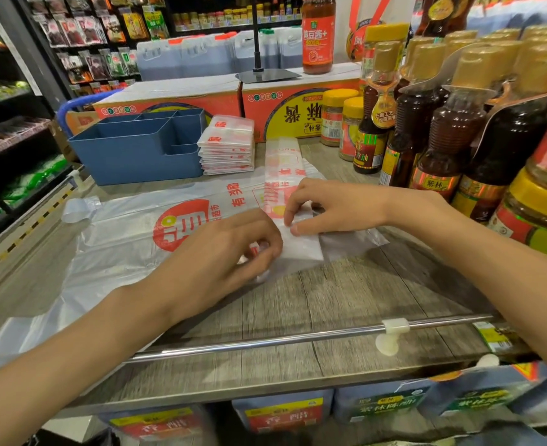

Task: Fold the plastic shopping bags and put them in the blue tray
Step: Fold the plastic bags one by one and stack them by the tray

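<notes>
A clear plastic bag with red print lies spread flat across the wooden shelf, one end partly folded into a narrow white strip. A stack of folded bags stands upright just right of the blue tray. The tray, divided into compartments, sits at the shelf's rear left, its visible compartments holding no bags.

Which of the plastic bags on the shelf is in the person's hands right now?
The small folded bag at the centre, pinched by the left hand and right hand. The flat bag lies spread out beneath; the folded stack sits untouched beside the blue tray.
</notes>
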